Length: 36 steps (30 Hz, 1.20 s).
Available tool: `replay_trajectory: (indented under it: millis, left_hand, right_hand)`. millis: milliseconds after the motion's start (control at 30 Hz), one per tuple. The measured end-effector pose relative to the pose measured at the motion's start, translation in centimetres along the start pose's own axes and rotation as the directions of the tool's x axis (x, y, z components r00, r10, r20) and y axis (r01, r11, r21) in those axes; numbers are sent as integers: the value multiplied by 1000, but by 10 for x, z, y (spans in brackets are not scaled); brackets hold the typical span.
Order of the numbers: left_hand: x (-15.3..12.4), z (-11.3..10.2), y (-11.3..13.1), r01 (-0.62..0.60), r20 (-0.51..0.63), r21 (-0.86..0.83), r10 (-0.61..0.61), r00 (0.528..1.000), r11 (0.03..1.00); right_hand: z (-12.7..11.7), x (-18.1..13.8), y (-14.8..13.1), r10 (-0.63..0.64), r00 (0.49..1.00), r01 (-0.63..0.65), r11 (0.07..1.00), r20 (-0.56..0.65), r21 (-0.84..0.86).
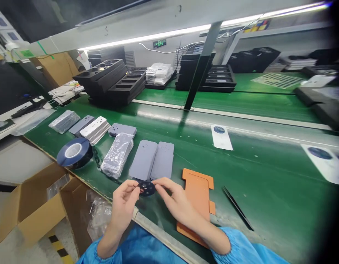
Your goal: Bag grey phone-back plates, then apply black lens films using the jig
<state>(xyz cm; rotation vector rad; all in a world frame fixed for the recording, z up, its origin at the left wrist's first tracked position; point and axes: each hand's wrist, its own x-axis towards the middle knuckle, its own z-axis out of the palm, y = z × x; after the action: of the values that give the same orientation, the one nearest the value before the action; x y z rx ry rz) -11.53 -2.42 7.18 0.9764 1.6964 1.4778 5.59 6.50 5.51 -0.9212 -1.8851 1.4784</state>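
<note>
My left hand (124,203) and my right hand (177,200) both pinch a small dark round disc with holes (146,188), held between their fingertips just above the near edge of the green bench (257,176). My right forearm lies over an orange flat jig plate (199,190). Right behind the disc lie two grey phone-back panels (153,160) side by side. Blue sleeves cover both my arms.
A bagged stack of panels (117,154), a roll of dark blue tape (74,152), white and grey panel stacks (95,129) lie left. Black tweezers (237,207) lie right of the jig. White cards with dark discs (221,136) rest further back. Black trays (114,81) stacked behind; open cardboard box (29,205) below left.
</note>
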Motion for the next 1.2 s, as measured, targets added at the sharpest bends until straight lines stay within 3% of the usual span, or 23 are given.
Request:
replay_trajectory:
  millis: [67,167,300,433,533,700,1000,1200]
  left_hand:
    - [6,19,8,-51,45,35,49,998,998]
    - [13,44,15,-127,200,91,107,974,988]
    - [21,71,11,-258,419,166,168,892,952]
    - [25,89,0,-461,522,278,270,809,843]
    - [27,97,-7,-590,613,373,287,736,716]
    - [29,111,-14,-718,756,444,205,621,537]
    - [29,120,-24,-740,797,437,162,582,512]
    - [29,122,-27,-795,833,437,145,534,420]
  right_hand:
    - [-13,-5,-1,37,993,-26,994,-110,103]
    - [-36,-16,5,79,963,-42,989,-259,145]
    - [-63,-35,21,82,888,-90,996,-452,4]
    - [-86,-47,40,171,813,-248,966,-556,-66]
    - [-98,-48,53,239,773,-342,937,-588,-68]
    - [-103,-44,62,234,765,-376,919,-600,-120]
    - [-101,-44,70,203,772,-376,910,-602,-176]
    - [-99,-44,69,151,778,-370,895,-609,-251]
